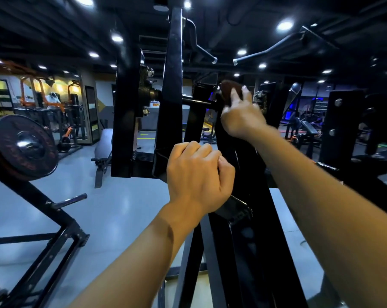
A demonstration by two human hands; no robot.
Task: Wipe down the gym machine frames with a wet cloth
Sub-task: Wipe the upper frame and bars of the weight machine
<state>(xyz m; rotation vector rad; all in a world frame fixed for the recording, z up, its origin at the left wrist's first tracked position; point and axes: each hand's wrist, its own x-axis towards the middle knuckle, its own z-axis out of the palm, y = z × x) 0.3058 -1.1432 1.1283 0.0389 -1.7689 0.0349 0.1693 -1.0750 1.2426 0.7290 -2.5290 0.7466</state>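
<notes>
- My right hand (240,116) reaches up and forward, fingers spread over a dark brown cloth (230,88) and pressing it against the upper part of the black machine frame (227,138)
- The cloth sits bunched under my fingertips, near the top of the slanted frame post, just beside the horizontal axle (197,101) that runs across to the wide upright (172,85)
- My left hand (198,174) is lower and closer to me, fingers curled round the edge of the same slanted frame post, thumb folded across the front; it holds the post and nothing else
- Two curved handle bars (261,53) with pale end caps hang overhead, above the cloth
- To my left, a weight plate (23,147) is loaded on an angled black rack, with a bare peg (69,200) sticking out lower down
- A grey padded bench (103,143) stands on the pale floor behind the upright
- Orange-framed machines (32,90) line the far left wall, under round ceiling lights
</notes>
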